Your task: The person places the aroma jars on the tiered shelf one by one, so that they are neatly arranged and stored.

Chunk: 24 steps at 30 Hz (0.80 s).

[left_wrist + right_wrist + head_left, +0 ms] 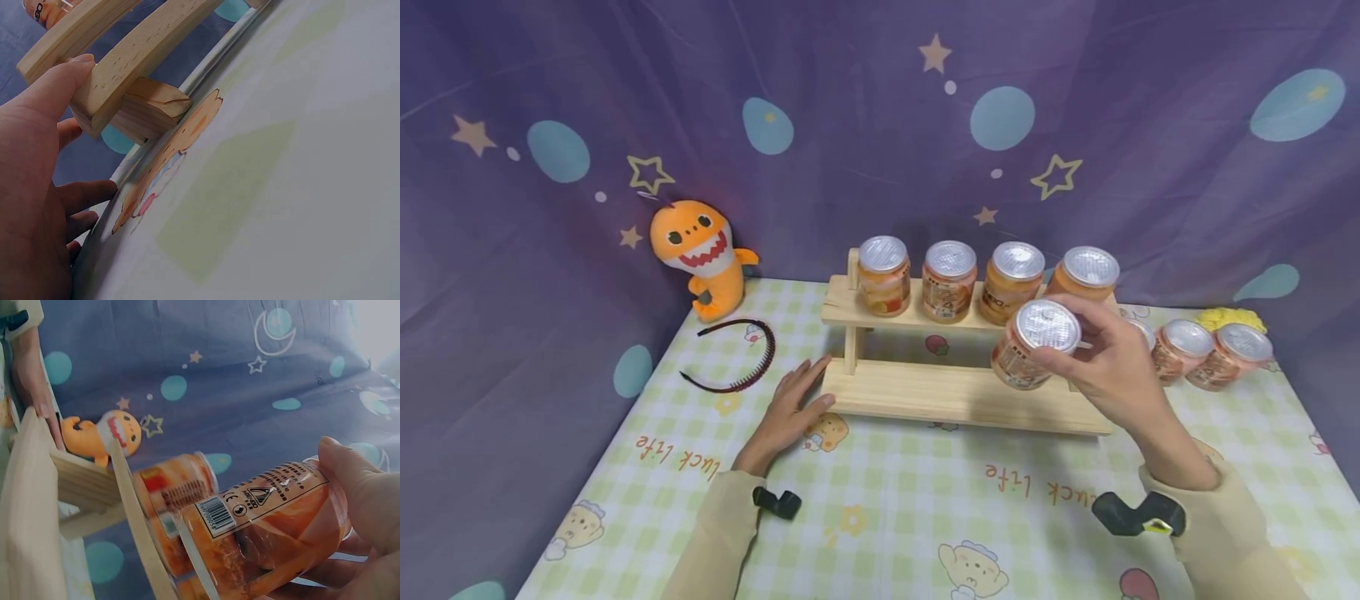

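Note:
My right hand [1108, 358] grips a jar of orange fruit [1026, 354] near its silver lid, holding it above the right part of the lower tier of a wooden two-tier rack [917, 387]. In the right wrist view the label and barcode of this fruit jar [262, 525] face the camera, and it is tilted there. A row of similar jars [950, 283] stands on the upper tier. My left hand [786, 412] touches the rack's left end; in the left wrist view the thumb lies against the wooden board [147, 59], the other fingers loosely extended.
More fruit jars [1225, 358] stand right of the rack, with something yellow [1231, 319] behind them. An orange shark plush [703, 254] and a dark toothed headband [767, 354] are at the left. A checked cloth [880, 517] covers the table; a purple curtain [865, 192] hangs behind.

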{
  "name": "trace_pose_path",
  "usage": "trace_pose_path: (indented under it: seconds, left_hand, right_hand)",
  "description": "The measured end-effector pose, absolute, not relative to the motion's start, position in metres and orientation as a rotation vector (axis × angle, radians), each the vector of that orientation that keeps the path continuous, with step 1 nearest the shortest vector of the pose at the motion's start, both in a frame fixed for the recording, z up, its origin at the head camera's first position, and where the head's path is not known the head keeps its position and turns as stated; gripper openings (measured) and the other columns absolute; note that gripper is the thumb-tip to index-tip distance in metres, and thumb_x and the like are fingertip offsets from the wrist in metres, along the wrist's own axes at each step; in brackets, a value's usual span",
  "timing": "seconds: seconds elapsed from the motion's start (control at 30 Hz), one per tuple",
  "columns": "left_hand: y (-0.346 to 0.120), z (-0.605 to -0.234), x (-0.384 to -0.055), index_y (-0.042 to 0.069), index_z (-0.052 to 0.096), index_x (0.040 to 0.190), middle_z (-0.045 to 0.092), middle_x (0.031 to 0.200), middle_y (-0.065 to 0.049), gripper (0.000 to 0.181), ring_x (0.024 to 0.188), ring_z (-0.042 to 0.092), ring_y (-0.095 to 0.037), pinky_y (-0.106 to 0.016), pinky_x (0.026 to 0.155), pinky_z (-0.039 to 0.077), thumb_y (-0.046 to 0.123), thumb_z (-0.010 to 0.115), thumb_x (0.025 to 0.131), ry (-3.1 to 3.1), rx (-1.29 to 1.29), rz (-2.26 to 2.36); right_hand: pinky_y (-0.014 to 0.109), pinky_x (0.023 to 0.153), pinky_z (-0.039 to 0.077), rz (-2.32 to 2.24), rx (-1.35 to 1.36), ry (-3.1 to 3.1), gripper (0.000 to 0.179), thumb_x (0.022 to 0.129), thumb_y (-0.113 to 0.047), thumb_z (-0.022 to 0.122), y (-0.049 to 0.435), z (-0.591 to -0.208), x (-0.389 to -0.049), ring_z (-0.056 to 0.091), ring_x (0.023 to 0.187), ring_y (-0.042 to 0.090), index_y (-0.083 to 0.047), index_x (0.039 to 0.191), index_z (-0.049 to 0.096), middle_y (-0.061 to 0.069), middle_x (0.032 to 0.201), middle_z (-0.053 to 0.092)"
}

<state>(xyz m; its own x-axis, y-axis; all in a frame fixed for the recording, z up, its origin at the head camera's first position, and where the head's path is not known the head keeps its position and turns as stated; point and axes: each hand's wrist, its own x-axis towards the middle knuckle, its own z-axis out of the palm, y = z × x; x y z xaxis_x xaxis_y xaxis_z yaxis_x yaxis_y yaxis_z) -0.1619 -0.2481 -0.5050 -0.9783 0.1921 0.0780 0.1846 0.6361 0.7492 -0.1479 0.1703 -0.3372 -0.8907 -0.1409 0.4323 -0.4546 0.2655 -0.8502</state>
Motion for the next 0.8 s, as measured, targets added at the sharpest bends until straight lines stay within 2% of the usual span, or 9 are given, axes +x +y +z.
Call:
trace_pose_path:
  seconds: [0.13,0.27,0.37,0.5,0.7,0.8]
  left_hand:
    - [-0.249,-0.505,-0.162,0.023,0.034,0.158,0.034,0.164,-0.007,0.066,0.155,0.020,-0.041,-0.060,0.127,0.004,0.034,0.060,0.098,2.835,0.321,1.290]
    - [-0.249,-0.506,-0.162,0.024,0.034,0.158,0.035,0.164,-0.007,0.066,0.155,0.020,-0.040,-0.060,0.127,0.004,0.034,0.060,0.098,2.837,0.322,1.291]
    - [-0.249,-0.507,-0.163,0.024,0.034,0.158,0.035,0.164,-0.007,0.066,0.155,0.021,-0.040,-0.060,0.127,0.005,0.034,0.060,0.098,2.841,0.320,1.285]
    - [-0.249,-0.507,-0.163,0.025,0.034,0.158,0.035,0.164,-0.007,0.066,0.155,0.021,-0.041,-0.060,0.127,0.005,0.035,0.060,0.098,2.845,0.314,1.274]
    - [-0.249,-0.506,-0.163,0.024,0.034,0.158,0.035,0.164,-0.007,0.065,0.155,0.021,-0.041,-0.061,0.127,0.004,0.034,0.060,0.099,2.845,0.326,1.283]
    - [-0.249,-0.506,-0.163,0.024,0.034,0.158,0.035,0.164,-0.007,0.065,0.155,0.020,-0.041,-0.061,0.127,0.005,0.034,0.059,0.099,2.843,0.328,1.285]
  right_hand:
    - [0.012,0.074,0.058,1.635,0.569,-2.325,0.056,0.077,0.009,0.079,0.155,-0.343,-0.150,0.066,0.092,-0.006,0.004,0.129,0.061,-0.028,0.104,0.066]
    - [0.012,0.077,0.057,1.644,0.588,-2.365,0.056,0.078,0.006,0.080,0.141,-0.349,-0.152,0.065,0.094,-0.007,0.004,0.130,0.060,0.000,0.113,0.072]
    - [0.012,0.078,0.056,1.637,0.593,-2.388,0.056,0.078,0.004,0.081,0.129,-0.353,-0.154,0.064,0.094,-0.008,0.003,0.130,0.061,0.024,0.116,0.069]
    - [0.015,0.077,0.058,1.585,0.619,-2.408,0.057,0.076,-0.001,0.085,0.112,-0.360,-0.156,0.066,0.092,-0.003,-0.001,0.129,0.063,0.021,0.115,0.072]
    - [0.025,0.074,0.063,1.579,0.714,-2.393,0.057,0.075,-0.005,0.087,0.086,-0.370,-0.160,0.073,0.092,0.020,-0.001,0.127,0.064,0.018,0.112,0.074]
    - [0.026,0.074,0.063,1.623,0.737,-2.385,0.057,0.075,-0.006,0.087,0.073,-0.376,-0.162,0.073,0.093,0.026,-0.001,0.127,0.064,0.018,0.113,0.073]
